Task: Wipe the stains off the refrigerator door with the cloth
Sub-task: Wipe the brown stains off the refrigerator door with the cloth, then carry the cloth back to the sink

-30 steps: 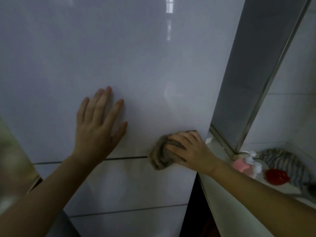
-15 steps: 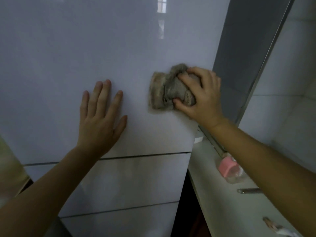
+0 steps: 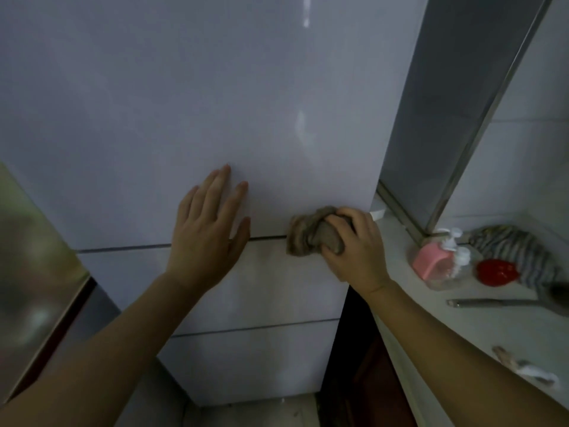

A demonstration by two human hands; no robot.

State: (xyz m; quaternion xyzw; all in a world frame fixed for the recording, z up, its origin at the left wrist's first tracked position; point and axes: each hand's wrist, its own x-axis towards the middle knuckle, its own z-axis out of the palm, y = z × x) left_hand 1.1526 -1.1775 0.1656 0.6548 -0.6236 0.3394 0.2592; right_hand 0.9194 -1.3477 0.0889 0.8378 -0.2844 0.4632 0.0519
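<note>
The pale glossy refrigerator door [image 3: 184, 103] fills most of the view, with two drawer fronts below it divided by thin dark seams. My right hand [image 3: 354, 251] grips a crumpled grey-brown cloth [image 3: 308, 237] and presses it on the door's bottom right part, right over the upper seam. My left hand [image 3: 206, 232] lies flat on the door to the cloth's left, fingers spread and pointing up, palm across the same seam. I make out no distinct stains in this dim light.
A white counter [image 3: 462, 334] runs along the right with a pink soap pump bottle [image 3: 437, 260], a red dish [image 3: 497, 272], a striped cloth [image 3: 517, 245] and a knife [image 3: 492, 302]. A dark gap [image 3: 348, 349] separates counter and refrigerator. A blurred cabinet [image 3: 27, 288] stands left.
My right hand swept the cloth up the door's right side half a second ago, then came back down to the upper seam. My left hand stayed flat on the door.
</note>
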